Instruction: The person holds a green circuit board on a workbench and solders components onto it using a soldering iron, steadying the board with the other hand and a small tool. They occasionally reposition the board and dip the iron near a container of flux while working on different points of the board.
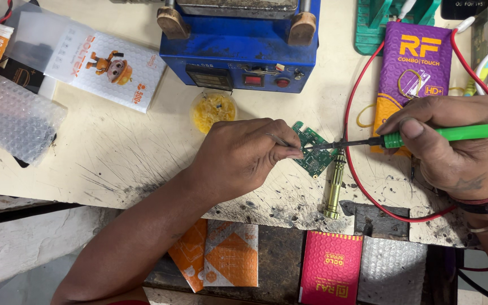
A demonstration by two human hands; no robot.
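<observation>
While one circuit board (312,149) lies on the desk (125,147), two hands work it.
Left hand (238,158) pinches one thin tweezers (278,139); right hand (453,147) grips one green soldering iron (458,133).

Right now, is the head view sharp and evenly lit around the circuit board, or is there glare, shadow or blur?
Head view: circuit board and soldering iron in sharp focus; light soft and even, faint shadow beneath left hand; mild sheen on bubble wrap; right hand unblurred; slight wide-angle bending at edges.
</observation>
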